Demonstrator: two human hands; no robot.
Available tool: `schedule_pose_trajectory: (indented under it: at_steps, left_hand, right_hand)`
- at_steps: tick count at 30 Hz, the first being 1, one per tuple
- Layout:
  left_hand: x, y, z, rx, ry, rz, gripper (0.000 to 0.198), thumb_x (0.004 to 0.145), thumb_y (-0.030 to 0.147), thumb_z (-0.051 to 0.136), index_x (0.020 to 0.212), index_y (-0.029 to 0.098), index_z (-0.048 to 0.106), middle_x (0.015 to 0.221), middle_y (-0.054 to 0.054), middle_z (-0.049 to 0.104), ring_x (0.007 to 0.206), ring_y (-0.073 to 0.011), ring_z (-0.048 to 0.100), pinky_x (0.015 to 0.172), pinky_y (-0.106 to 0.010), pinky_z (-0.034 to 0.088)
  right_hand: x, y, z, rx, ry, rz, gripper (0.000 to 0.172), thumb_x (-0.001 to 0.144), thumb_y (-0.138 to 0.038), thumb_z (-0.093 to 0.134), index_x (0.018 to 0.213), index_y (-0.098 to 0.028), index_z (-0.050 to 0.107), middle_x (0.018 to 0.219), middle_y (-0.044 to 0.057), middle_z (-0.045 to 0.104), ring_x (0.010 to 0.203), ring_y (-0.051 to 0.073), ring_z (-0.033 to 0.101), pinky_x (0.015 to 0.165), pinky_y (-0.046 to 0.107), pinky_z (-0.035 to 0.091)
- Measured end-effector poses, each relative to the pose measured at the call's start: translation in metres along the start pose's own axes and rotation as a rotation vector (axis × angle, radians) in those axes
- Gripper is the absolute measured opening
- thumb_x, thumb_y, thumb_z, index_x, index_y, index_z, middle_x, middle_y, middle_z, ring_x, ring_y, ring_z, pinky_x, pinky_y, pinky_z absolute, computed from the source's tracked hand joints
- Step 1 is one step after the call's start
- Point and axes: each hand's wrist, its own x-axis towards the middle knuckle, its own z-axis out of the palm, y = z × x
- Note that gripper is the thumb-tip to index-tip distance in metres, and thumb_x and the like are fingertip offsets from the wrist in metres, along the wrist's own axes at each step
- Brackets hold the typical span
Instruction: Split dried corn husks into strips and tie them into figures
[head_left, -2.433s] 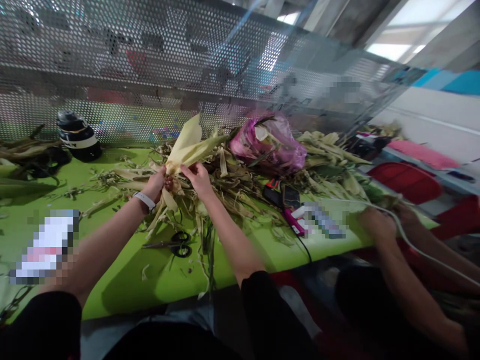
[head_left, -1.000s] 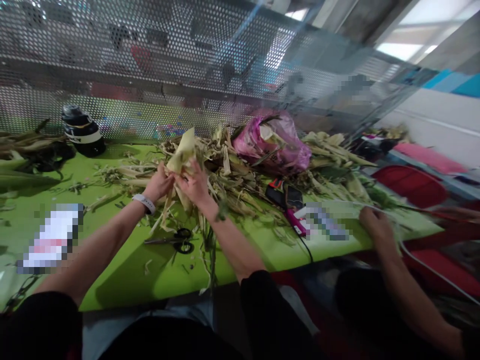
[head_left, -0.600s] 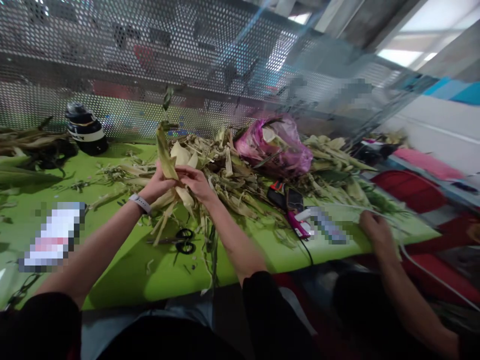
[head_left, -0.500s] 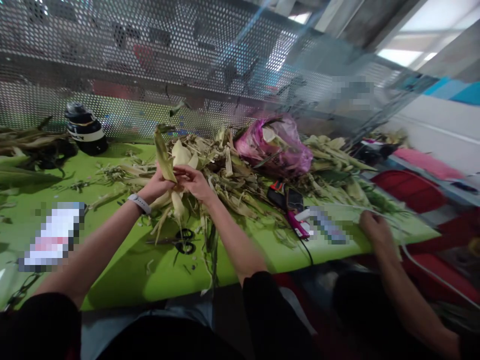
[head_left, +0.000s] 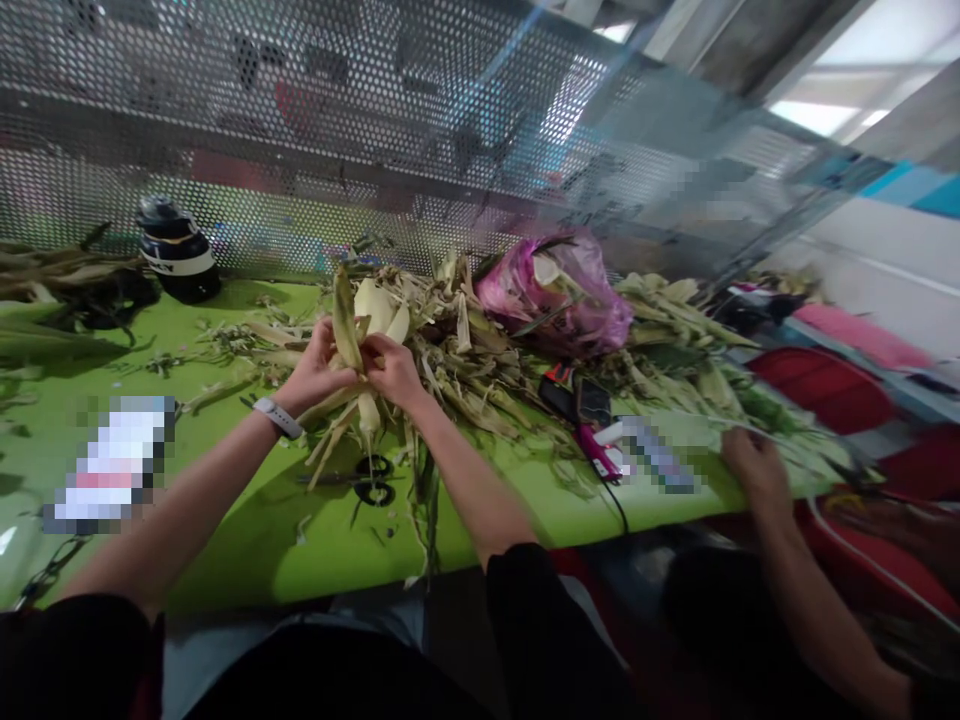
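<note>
My left hand (head_left: 319, 372), a light watch band on its wrist, is closed around a yellow-green corn husk (head_left: 344, 315) that stands upright between my hands. My right hand (head_left: 393, 374) pinches the same husk near its lower part. Just behind my fingers rise broad, pale husk leaves (head_left: 377, 303); whether they belong to the held piece I cannot tell. Narrow husk strips (head_left: 367, 415) hang below my hands. Scissors with black handles (head_left: 373, 480) lie on the green table cover (head_left: 255, 540) beneath them. My fingertips are partly hidden by the husk.
Loose dried husks (head_left: 487, 385) spread behind and right of my hands, by a pink plastic bag (head_left: 517, 290). A dark bottle (head_left: 178, 255) and a phone (head_left: 112, 465) are at left. Another person's hand (head_left: 754, 465) rests at the right edge. A perforated metal screen (head_left: 360, 130) stands behind.
The held husk now stands more upright, and its curled tip no longer bends to the right. My right fingers have closed in against it. The view has shifted slightly.
</note>
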Motion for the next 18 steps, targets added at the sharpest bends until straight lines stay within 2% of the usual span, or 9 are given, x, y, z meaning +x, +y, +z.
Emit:
schedule_pose_trajectory:
  at_steps: [5, 9, 11, 13, 15, 16, 18]
  left_hand:
    - [-0.008, 0.003, -0.002, -0.041, 0.106, -0.008, 0.062, 0.057, 0.010, 0.081, 0.112, 0.023, 0.054, 0.122, -0.007, 0.062, 0.108, -0.0219, 0.062, 0.100, -0.037, 0.047]
    - [-0.013, 0.007, -0.003, -0.031, 0.107, -0.033, 0.053, 0.057, 0.013, 0.082, 0.104, 0.019, 0.057, 0.107, -0.006, 0.067, 0.101, -0.0209, 0.063, 0.095, -0.035, 0.048]
    - [-0.015, 0.009, -0.005, 0.014, 0.123, -0.037, 0.041, 0.059, 0.016, 0.081, 0.095, 0.017, 0.062, 0.110, -0.008, 0.067, 0.103, -0.0227, 0.063, 0.095, -0.035, 0.048]
    - [-0.016, 0.011, -0.008, 0.044, 0.131, -0.024, 0.020, 0.064, 0.019, 0.078, 0.073, 0.016, 0.061, 0.118, -0.011, 0.065, 0.111, -0.0251, 0.060, 0.100, -0.037, 0.045]
    - [-0.018, 0.014, -0.009, 0.025, 0.128, -0.021, 0.024, 0.067, 0.022, 0.076, 0.062, 0.016, 0.054, 0.126, -0.012, 0.062, 0.117, -0.0271, 0.058, 0.103, -0.040, 0.044]
    - [-0.019, 0.015, -0.008, 0.004, 0.130, -0.035, 0.023, 0.068, 0.023, 0.076, 0.064, 0.017, 0.054, 0.128, -0.012, 0.061, 0.117, -0.0275, 0.058, 0.103, -0.042, 0.044]
    - [-0.020, 0.018, -0.003, -0.020, 0.156, -0.084, 0.029, 0.064, 0.024, 0.080, 0.083, 0.018, 0.059, 0.124, -0.012, 0.062, 0.113, -0.0272, 0.061, 0.099, -0.043, 0.047]
  right_hand:
    - [0.000, 0.000, 0.000, 0.107, 0.025, 0.083, 0.017, 0.087, -0.032, 0.051, 0.086, -0.018, 0.060, 0.082, 0.003, 0.065, 0.071, 0.013, 0.062, 0.071, 0.024, 0.049]
    - [0.001, -0.001, 0.000, 0.171, 0.010, 0.164, 0.019, 0.084, -0.036, 0.054, 0.083, -0.018, 0.059, 0.075, 0.000, 0.063, 0.065, 0.012, 0.060, 0.065, 0.022, 0.047]
    - [0.001, 0.000, -0.002, 0.180, 0.033, 0.195, 0.020, 0.082, -0.037, 0.056, 0.081, -0.017, 0.058, 0.071, 0.000, 0.063, 0.062, 0.011, 0.057, 0.063, 0.022, 0.046]
    - [0.001, 0.003, -0.003, 0.165, 0.097, 0.245, 0.019, 0.080, -0.036, 0.055, 0.078, -0.018, 0.056, 0.070, -0.001, 0.062, 0.059, 0.011, 0.054, 0.061, 0.022, 0.045]
    - [0.001, 0.006, -0.003, 0.161, 0.135, 0.286, 0.017, 0.080, -0.034, 0.053, 0.077, -0.018, 0.056, 0.070, -0.001, 0.062, 0.058, 0.010, 0.053, 0.060, 0.022, 0.044]
    - [0.001, 0.007, -0.002, 0.169, 0.125, 0.286, 0.017, 0.080, -0.034, 0.053, 0.078, -0.018, 0.056, 0.071, -0.001, 0.062, 0.059, 0.010, 0.053, 0.060, 0.022, 0.044]
    - [-0.001, 0.006, 0.001, 0.182, 0.045, 0.235, 0.019, 0.081, -0.036, 0.054, 0.081, -0.017, 0.058, 0.073, 0.000, 0.064, 0.062, 0.012, 0.057, 0.062, 0.022, 0.046]
